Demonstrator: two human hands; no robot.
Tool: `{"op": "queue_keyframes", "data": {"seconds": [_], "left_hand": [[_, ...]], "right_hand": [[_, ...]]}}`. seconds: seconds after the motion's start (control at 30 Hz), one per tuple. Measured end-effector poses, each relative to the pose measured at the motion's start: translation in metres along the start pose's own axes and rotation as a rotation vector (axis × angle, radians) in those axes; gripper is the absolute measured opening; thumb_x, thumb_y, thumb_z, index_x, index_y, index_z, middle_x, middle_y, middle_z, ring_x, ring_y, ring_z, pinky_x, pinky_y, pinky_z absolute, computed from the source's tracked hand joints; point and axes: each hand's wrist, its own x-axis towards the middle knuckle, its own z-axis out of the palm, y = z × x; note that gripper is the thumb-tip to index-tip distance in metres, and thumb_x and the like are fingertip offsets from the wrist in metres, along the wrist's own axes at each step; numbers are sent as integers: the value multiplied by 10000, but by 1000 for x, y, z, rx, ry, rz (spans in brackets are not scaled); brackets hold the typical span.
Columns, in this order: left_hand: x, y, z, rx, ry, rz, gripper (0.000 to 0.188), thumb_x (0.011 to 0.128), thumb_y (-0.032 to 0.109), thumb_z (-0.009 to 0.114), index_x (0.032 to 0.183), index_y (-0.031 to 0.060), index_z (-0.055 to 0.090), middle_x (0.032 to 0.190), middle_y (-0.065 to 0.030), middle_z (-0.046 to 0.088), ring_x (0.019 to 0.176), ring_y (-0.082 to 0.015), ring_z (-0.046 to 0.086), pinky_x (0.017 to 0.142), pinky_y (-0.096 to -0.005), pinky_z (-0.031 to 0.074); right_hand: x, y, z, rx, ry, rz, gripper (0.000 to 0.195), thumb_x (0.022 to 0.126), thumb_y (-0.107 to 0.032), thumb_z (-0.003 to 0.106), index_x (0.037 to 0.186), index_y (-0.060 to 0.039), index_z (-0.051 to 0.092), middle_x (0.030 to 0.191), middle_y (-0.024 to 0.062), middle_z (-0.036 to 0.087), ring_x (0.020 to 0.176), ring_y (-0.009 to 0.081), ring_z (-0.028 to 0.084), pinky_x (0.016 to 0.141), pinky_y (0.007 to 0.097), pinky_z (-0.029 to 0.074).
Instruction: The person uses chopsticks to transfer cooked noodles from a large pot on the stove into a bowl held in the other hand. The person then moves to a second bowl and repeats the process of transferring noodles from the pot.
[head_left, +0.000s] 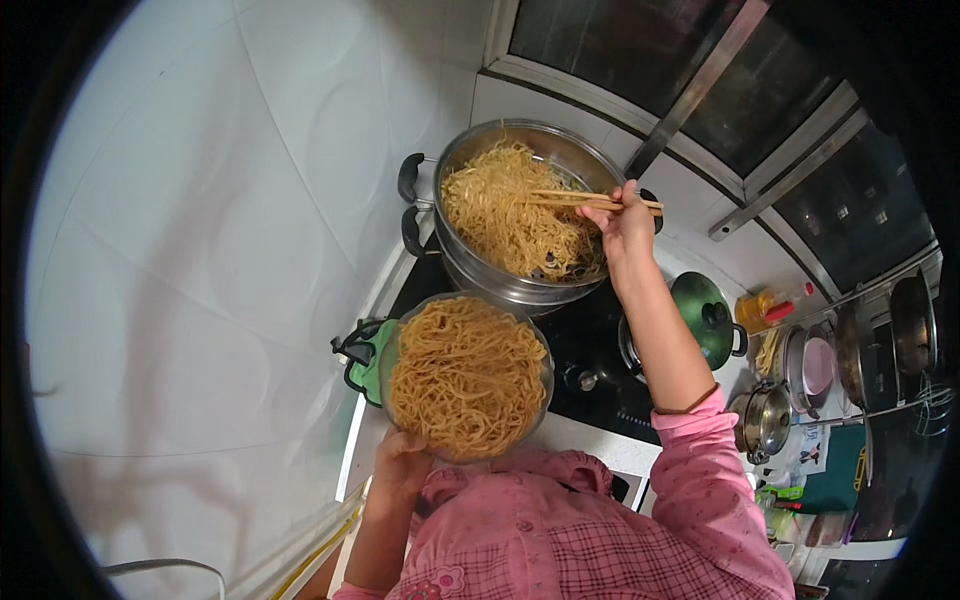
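My right hand grips a pair of wooden chopsticks, whose tips reach into noodles in a metal steamer pot. Darker bits show among the strands on the pot's right side. Closer to my body, my left hand holds the near rim of a round bowl heaped with browned noodles. The bowl's underside is hidden.
The pot stands on a black glass cooktop, close to the white wall. Right of it sits a green lidded pot. A green cloth lies left of the bowl. Farther right are an oil bottle and hanging pans.
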Motion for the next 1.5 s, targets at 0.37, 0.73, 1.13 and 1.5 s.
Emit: {"op": "queue_keyframes", "data": {"seconds": [0.37,0.73,1.13,1.5], "left_hand": [[7,6,-4,12,-41,-43,781,549,75,574,1291,-23,350,1260,-146,472,1152,-291,471,965,-401,402],[14,-2,-20,-24,-94,-13,808,533,96,625,1289,-13,361,1259,-129,480,1154,-281,471,996,-394,370],[11,5,-21,-2,-46,-39,797,533,77,607,1285,-14,361,1249,-127,486,1141,-276,481,976,-387,394],[19,3,-18,14,-107,-16,788,543,89,601,1286,-26,366,1257,-131,485,1154,-276,471,995,-386,370]], "right_hand": [[31,-56,-30,363,7,198,272,961,-230,338,802,-31,433,767,101,501,687,442,600,550,370,596],[-29,-94,0,-77,-495,-256,293,939,-265,434,882,14,503,916,238,585,690,332,633,635,368,567],[-42,-77,-31,-543,-368,-185,303,942,-272,429,860,10,508,836,215,622,536,253,621,519,304,550],[3,-61,-28,285,-209,-88,264,959,-251,363,870,-11,425,763,82,504,736,383,616,657,446,594]]}}
